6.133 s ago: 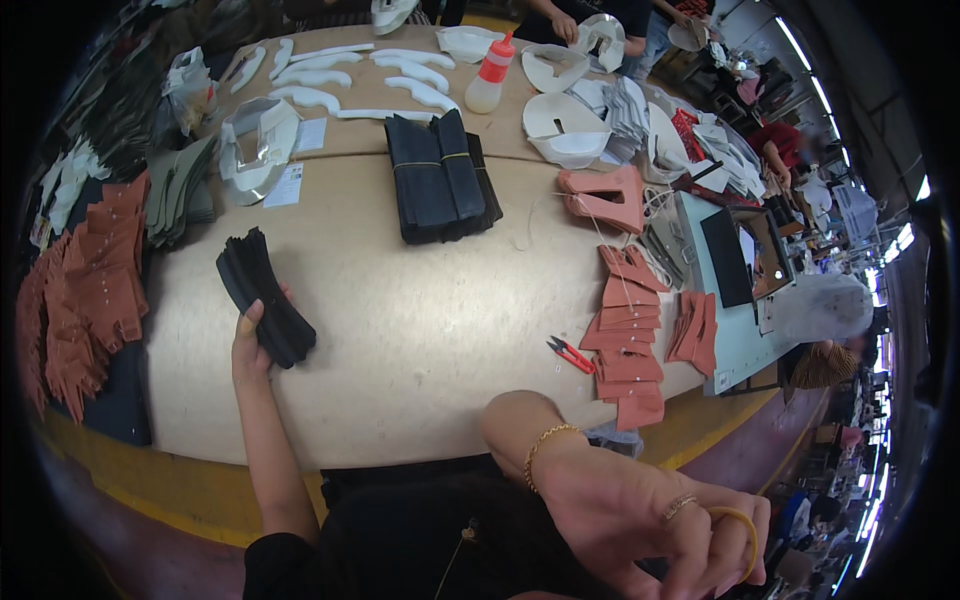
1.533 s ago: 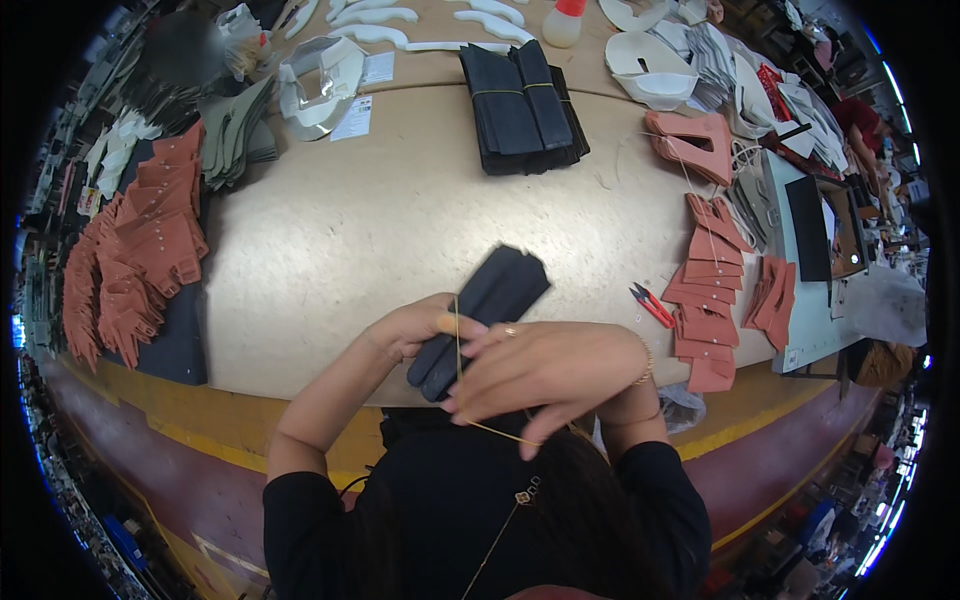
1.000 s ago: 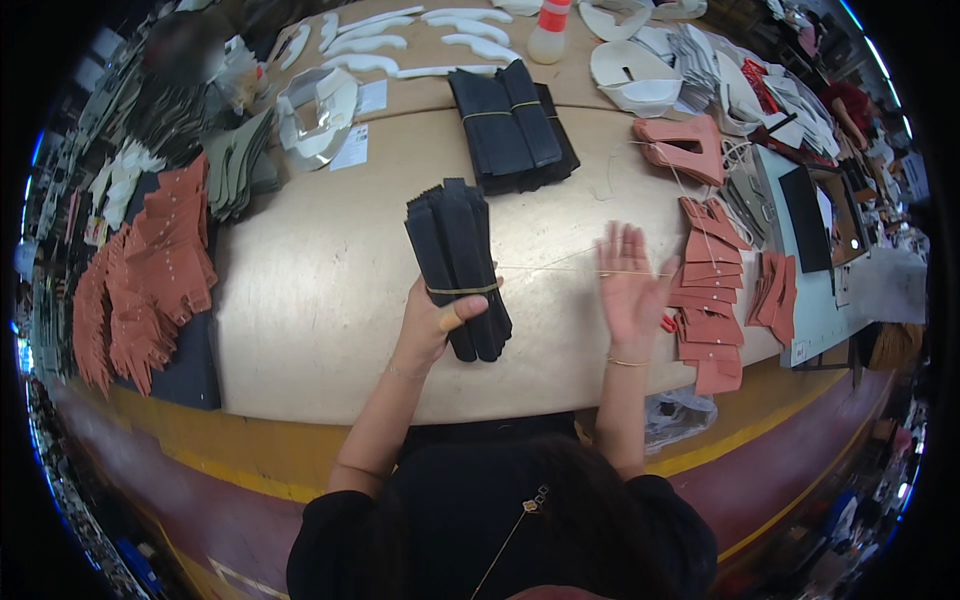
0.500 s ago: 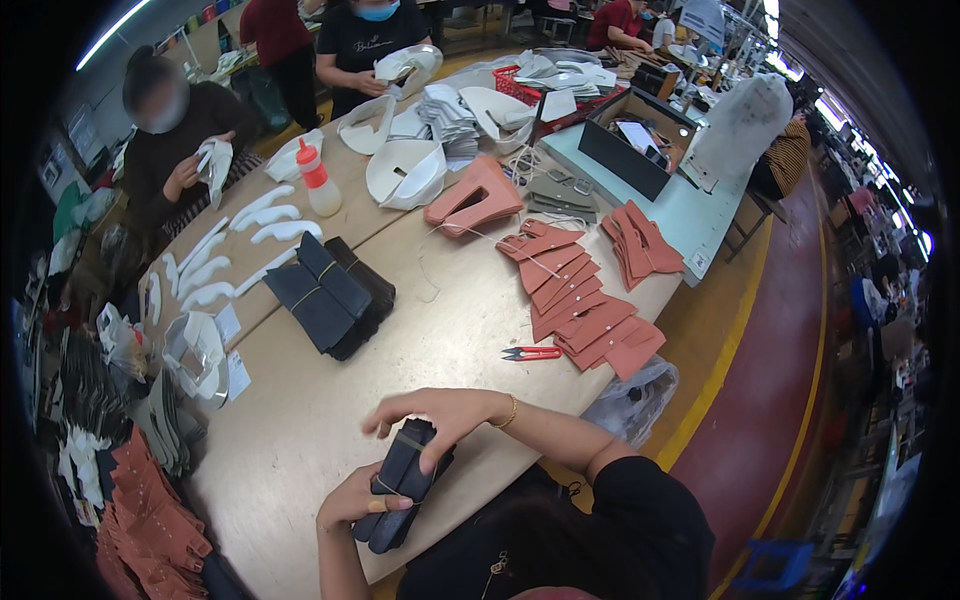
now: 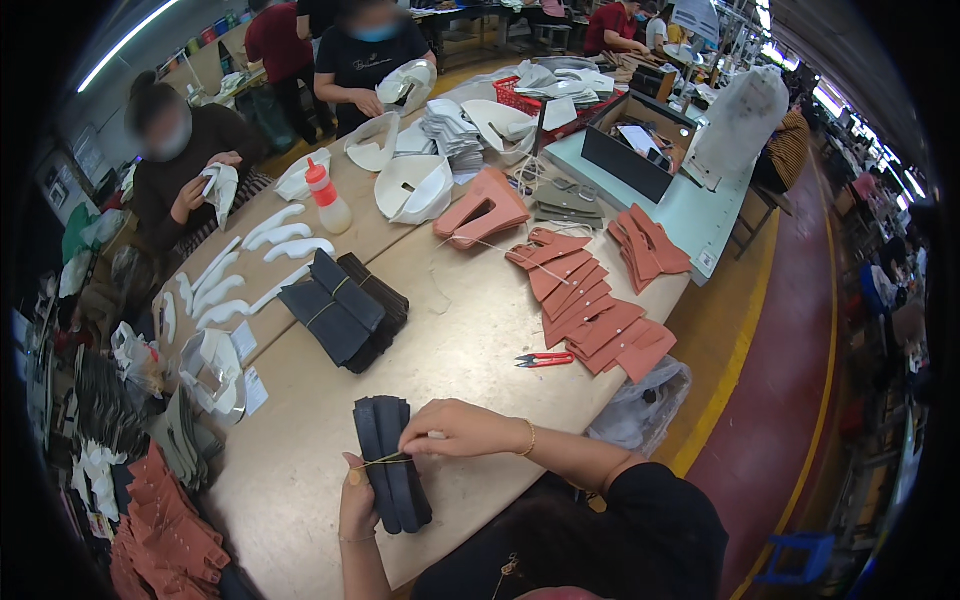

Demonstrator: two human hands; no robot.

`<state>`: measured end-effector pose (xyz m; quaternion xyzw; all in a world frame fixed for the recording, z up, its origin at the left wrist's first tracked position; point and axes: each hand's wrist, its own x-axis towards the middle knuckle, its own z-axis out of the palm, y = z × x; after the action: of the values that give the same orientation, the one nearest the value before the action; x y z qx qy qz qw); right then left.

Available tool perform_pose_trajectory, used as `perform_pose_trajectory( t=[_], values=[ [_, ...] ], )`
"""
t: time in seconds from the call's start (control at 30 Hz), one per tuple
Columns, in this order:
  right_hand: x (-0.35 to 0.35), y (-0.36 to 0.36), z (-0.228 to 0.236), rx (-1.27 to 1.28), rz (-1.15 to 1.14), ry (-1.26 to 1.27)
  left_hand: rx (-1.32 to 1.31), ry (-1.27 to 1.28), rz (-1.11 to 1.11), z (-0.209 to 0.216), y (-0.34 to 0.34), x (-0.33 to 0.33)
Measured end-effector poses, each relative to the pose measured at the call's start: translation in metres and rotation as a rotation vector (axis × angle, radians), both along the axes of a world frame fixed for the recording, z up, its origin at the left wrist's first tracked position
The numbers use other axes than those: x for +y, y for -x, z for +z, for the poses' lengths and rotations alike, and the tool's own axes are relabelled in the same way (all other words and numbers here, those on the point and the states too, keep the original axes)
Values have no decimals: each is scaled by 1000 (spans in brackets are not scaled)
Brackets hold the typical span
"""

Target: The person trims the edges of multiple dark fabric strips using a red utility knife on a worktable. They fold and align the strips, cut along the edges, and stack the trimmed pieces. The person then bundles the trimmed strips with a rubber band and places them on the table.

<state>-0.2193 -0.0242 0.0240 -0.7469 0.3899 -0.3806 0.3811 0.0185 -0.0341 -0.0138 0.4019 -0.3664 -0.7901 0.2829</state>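
A bundle of dark strip-like pieces [image 5: 400,505] stands tilted near the table's front edge. My left hand [image 5: 358,505] grips it from the left side, its thumb raised along the edge and its other fingers hidden behind. A yellowish rubber band [image 5: 384,461] runs across the bundle's middle. My right hand [image 5: 462,428] is closed at the bundle's right side and pinches that band, pulling it taut. Farther off lies another banded stack of dark pieces [image 5: 335,312]. Red-handled thread snips [image 5: 545,359] rest to the right of my right hand.
Brick-red cut pieces [image 5: 570,285] spread over the table's right side. White curved pieces [image 5: 222,295] and a red-capped bottle [image 5: 328,205] are at the far left. A black box [image 5: 640,145] sits at the back right. Two co-workers handle white pieces across the table.
The bundle has turned more upright. My right hand has moved from spanning the bundle's top to its right side and now pinches the rubber band. The view has shifted slightly.
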Motion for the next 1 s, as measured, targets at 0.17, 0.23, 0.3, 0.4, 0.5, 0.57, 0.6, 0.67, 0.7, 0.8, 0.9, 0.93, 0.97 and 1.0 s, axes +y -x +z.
perform_pose_trajectory(
  t=[0.17, 0.23, 0.3, 0.4, 0.5, 0.57, 0.6, 0.67, 0.7, 0.8, 0.9, 0.93, 0.97, 1.0],
  values=[
    [13, -8, -43, -274, -348, -316, 74, -7, 38, -2, 12, 2],
    [22, -25, -62, -424, -363, -415, 124, -2, 72, -4, 18, 1],
    [31, -36, -73, -428, -341, -524, 209, 17, 132, -7, 30, 2],
    [37, -51, -77, -385, -325, -303, 108, 88, 110, -8, 48, 6],
    [33, -47, -69, -540, -366, -516, 127, 81, 90, -4, 57, 9],
    [29, -39, -63, -624, -355, -597, 143, 67, 102, -2, 62, 9],
    [29, -37, -60, -654, -348, -656, 165, 93, 121, -2, 65, 10],
    [26, -35, -57, -683, -398, -680, 170, 58, 150, -3, 71, 7],
    [24, -34, -55, -697, -403, -696, 93, 36, 161, -3, 72, 4],
    [18, -33, -53, -783, -412, -715, -61, 145, 159, 0, 72, -2],
    [10, -27, -50, -784, -410, -704, -143, 303, 141, 5, 73, -6],
    [7, -24, -48, -799, -401, -699, -85, 264, 162, 6, 73, -7],
    [4, -21, -47, -803, -410, -700, -28, 238, 182, 8, 74, -8],
    [1, -17, -46, -840, -387, -699, 44, 237, 200, 8, 73, -10]
  ],
)
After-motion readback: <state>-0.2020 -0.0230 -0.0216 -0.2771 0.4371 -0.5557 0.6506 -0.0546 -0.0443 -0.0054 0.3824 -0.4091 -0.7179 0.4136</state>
